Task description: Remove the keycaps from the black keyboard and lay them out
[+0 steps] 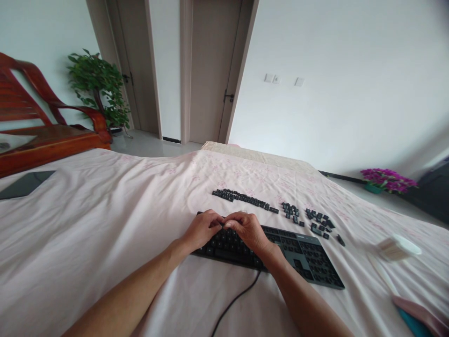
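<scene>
A black keyboard (301, 257) lies at a slant on the pink cloth. Keys fill part of its left side; the right part has bare switches. Over its upper left area, my left hand (205, 228) and my right hand (247, 230) meet at the fingertips. The fingers of both are closed together, and whatever they pinch is too small and hidden to name. Beyond the keyboard, loose black keycaps (245, 199) lie in a long row, with more small groups of keycaps (319, 220) to the right. A black cable (235, 299) runs from the keyboard's near edge.
The pink cloth (105, 210) is wrinkled. On the right are a blurred round container (398, 248) and a brush-like thing with a pink and blue handle (417, 316). A dark flat tablet-like object (26, 184) lies far left. Behind stands a wooden chair (52, 140).
</scene>
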Available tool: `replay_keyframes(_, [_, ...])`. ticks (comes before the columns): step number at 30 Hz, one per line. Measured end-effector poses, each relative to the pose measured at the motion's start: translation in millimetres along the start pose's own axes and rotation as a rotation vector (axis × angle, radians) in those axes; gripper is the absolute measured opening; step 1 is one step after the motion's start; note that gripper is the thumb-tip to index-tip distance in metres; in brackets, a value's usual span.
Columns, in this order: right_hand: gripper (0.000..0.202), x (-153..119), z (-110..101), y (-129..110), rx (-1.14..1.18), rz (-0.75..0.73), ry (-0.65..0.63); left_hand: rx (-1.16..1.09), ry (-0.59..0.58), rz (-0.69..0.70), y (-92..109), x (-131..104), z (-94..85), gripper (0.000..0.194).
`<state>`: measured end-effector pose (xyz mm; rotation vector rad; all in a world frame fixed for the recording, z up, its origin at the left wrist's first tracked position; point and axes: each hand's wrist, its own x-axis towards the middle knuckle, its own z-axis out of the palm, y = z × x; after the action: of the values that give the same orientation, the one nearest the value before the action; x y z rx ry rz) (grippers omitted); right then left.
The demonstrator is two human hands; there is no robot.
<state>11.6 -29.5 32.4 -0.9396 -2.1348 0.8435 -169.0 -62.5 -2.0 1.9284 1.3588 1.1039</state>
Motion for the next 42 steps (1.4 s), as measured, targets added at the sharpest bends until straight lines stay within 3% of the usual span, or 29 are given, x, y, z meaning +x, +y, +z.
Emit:
replay_keyframes(9, [0.028, -7, 5, 1, -0.038, 0.070, 0.037, 0.100, -0.043, 0.021, 0, -1, 1.7, 0.013])
replay_keyframes(14, [0.027, -8, 8, 9, -0.005, -0.041, 0.082, 0.128, -0.074, 0.053, 0, -1, 2.3, 0.017])
replay_keyframes(21, [0.027, -7, 6, 19, 0.003, -0.234, 0.047, 0.175, -0.155, 0.057, 1, 4, 2.0, 0.019])
replay_keyframes(29, [0.027, -5, 6, 27, -0.041, -0.300, 0.020, 0.193, -0.200, 0.036, 2, 7, 1.7, 0.020])
replay_keyframes(34, [0.029, -5, 7, 27, -0.047, -0.305, 0.055, 0.206, -0.200, 0.059, 6, 7, 3.6, 0.010])
replay_keyframes(42, [0.029, -9, 14, 28, -0.115, -0.378, 0.161, 0.199, -0.143, 0.147, 11, 6, 14.2, 0.024])
